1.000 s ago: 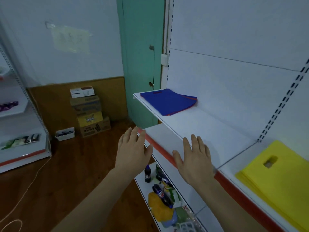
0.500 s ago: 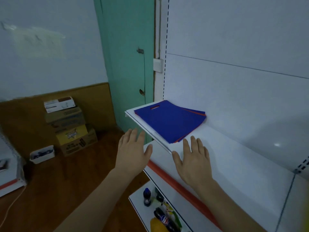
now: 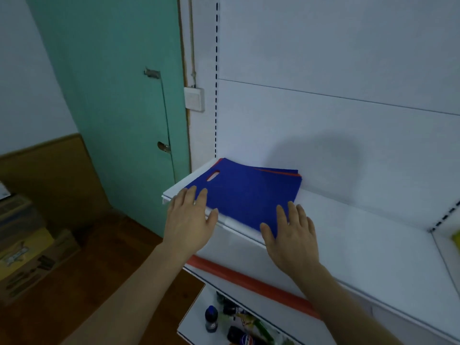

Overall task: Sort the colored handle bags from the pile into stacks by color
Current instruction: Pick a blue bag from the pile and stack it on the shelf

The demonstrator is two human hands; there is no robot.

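The fingers of the left hand are straight and spread, and their tips are laid on the near left corner of the blue bags. The fingers of the right hand are likewise straight and relaxed, laid flat at the near right edge of the same pile, with the thumb tucked against its front border. Nothing is gripped by either hand.

A second ago both hands were held in the air, short of the shelf, and the pile was well beyond them. Now the gap has been closed and the pile is touched from both sides.

The bags are lying flat at the left end of the shelf, near its front lip, with a cut-out handle showing at the far left. Thin red edges are seen under the blue top sheets along the back, so mixed colours are judged to be in this pile. A sliver of yellow is seen at the far right edge.

The step in hand is judged to be taking hold of the pile; sorting of it seems not yet begun.
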